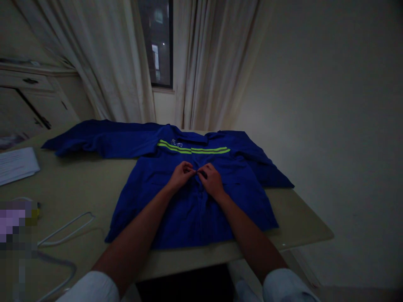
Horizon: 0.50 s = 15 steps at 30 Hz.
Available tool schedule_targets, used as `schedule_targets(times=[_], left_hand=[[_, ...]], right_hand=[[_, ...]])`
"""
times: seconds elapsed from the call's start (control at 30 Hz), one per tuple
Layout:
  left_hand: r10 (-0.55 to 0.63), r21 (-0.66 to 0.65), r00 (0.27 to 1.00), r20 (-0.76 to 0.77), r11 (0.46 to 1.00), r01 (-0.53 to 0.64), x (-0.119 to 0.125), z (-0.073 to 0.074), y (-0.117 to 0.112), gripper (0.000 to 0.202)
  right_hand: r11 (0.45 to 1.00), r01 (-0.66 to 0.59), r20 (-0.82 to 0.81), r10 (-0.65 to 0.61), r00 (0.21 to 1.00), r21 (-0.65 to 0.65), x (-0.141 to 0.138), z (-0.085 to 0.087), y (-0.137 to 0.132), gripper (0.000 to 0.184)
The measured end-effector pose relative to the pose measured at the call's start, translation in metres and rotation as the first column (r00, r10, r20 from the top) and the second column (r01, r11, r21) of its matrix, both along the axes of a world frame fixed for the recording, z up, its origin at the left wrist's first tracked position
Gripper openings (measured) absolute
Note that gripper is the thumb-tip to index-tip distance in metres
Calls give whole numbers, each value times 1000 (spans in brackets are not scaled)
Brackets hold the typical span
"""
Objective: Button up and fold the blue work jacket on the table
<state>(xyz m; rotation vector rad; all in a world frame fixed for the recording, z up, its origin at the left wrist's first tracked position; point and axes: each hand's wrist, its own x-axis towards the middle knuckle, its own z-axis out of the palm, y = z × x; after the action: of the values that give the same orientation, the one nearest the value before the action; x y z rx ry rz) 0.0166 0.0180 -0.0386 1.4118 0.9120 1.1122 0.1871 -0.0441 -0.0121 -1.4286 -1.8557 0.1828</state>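
A royal-blue work jacket [189, 218] lies face up and spread flat on a beige table [72, 188], its sleeves folded out to both sides. Two yellow-green reflective stripes [193, 149] cross its chest below the collar. My left hand [181, 176] and my right hand [212, 181] meet at the centre front, and their fingertips pinch the jacket's front opening [197, 184] from either side. My fingers hide the fastening there, so I cannot tell whether it is a button or a snap.
White wire hangers [66, 230] lie on the table to the left, with papers [17, 165] farther out and a blurred object [17, 226] at the left edge. The table's near and right edges run close to the jacket. Curtains, a window and a cabinet stand beyond.
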Motion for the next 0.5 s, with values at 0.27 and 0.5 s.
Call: schedule_targets(times=[0.27,0.5], left_hand=[[206,125,946,-250,976,-180,10,-8,2,37],[67,139,978,-196,990,-40,8,-8,5,44]], right_hand=[[999,10,-29,-9,1000,42,-1,-2,1,10],[996,13,-33,-10,999,89,-1,-5,2,9]])
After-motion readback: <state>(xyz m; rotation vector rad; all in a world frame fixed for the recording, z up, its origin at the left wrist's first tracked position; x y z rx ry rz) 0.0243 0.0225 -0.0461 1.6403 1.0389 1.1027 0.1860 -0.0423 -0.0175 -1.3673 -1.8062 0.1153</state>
